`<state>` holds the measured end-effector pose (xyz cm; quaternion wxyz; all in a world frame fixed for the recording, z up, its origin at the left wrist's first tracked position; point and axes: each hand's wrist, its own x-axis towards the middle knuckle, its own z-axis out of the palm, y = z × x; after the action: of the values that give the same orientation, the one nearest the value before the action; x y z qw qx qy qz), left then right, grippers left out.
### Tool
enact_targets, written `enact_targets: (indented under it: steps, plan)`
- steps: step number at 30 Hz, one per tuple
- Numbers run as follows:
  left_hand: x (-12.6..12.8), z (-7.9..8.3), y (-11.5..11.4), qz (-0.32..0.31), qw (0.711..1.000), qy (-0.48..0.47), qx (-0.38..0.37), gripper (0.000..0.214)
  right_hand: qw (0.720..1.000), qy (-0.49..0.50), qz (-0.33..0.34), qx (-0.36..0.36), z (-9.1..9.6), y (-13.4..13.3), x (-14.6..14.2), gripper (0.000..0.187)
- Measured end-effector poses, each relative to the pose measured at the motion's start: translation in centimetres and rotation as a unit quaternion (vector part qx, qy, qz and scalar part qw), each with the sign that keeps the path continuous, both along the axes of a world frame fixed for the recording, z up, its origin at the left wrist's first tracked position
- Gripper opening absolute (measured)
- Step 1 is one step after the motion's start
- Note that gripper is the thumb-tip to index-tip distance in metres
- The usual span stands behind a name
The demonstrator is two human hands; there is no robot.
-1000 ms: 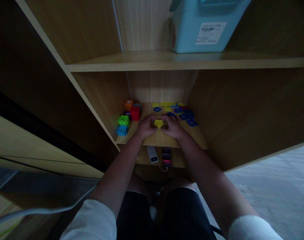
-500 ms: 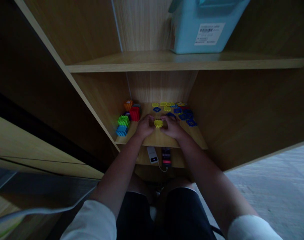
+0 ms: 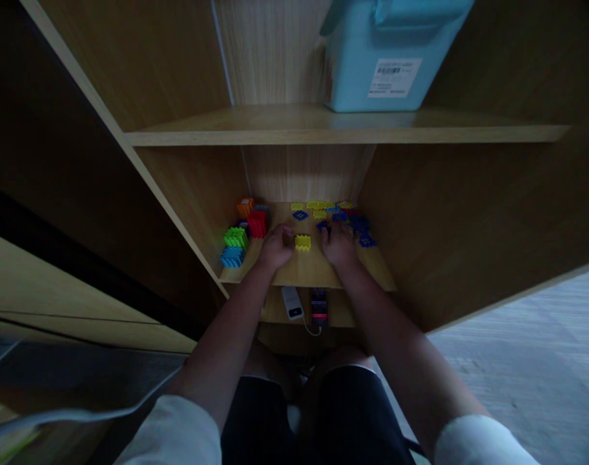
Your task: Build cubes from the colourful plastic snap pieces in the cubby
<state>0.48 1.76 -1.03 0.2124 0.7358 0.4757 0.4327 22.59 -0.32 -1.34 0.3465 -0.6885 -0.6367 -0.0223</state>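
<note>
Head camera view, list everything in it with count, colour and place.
yellow block: one, yellow, lower shelf, between the hands
built cubes: four, orange, red, green, blue, lower shelf left
loose flat pieces: many, yellow and blue, lower shelf back and right
storage box: one, light blue, upper shelf
shelf unit: one, light wood
white device: one, white, ledge under lower shelf
dark device: one, dark, beside white device
floor: grey, right
left hand: one, just left of yellow block
right hand: one, right of it, fingers near blue pieces
</note>
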Motion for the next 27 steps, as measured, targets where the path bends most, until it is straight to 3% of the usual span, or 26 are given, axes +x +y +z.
enact_targets:
  steps: [9,15,22,27]
  plan:
    - [-0.1,-0.1,0.1,0.007,1.0,0.002,0.001,0.032,0.992,0.037,-0.109,0.055,-1.3,0.0,-0.2,0.062]
    - [-0.1,-0.3,0.2,0.002,1.0,0.002,0.01,0.03,0.988,0.033,-0.124,0.088,-1.2,0.1,0.4,0.063]
    - [-0.2,-0.1,0.0,-0.004,1.0,-0.006,0.013,0.028,0.995,0.018,-0.098,-0.029,-0.5,1.3,0.9,0.06]
    - [-0.2,-0.1,0.0,-0.004,1.0,-0.009,0.018,0.023,0.995,-0.01,-0.099,-0.031,-0.3,1.2,0.7,0.055]
